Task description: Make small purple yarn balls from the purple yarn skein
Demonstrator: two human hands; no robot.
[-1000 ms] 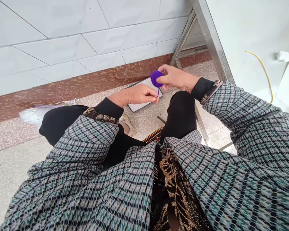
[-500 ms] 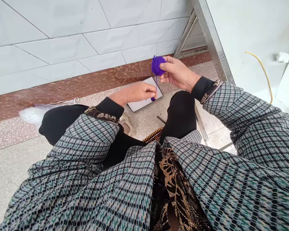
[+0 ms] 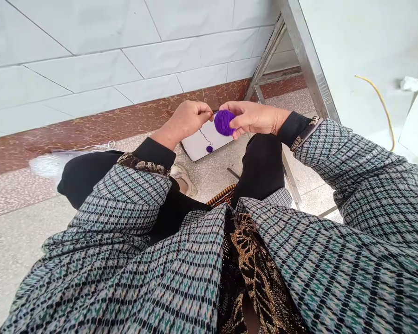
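A purple ball of yarn (image 3: 224, 123) is gripped between the thumb and fingers of my right hand (image 3: 251, 117). Just left of it, my left hand (image 3: 188, 119) is closed in a pinch on the purple yarn strand (image 3: 205, 135). From those fingers the strand hangs down toward a smaller purple ball (image 3: 209, 149). Below my hands, a white, dark-edged box or board (image 3: 195, 144) lies on the floor, with the small ball over its surface; whether the ball rests on it I cannot tell.
A metal-framed table (image 3: 320, 79) stands at the right, with a yellow cord (image 3: 381, 103) on its white top. A tiled wall (image 3: 153, 60) rises in front. Clear plastic wrapping with white string (image 3: 48, 164) lies at the left. A woven stool edge (image 3: 221, 195) shows beneath me.
My right hand has lowered the yarn ball. My left hand has risen and shifted left to beside it. The smaller ball, previously partly covered by my left fingers, now shows fully below them.
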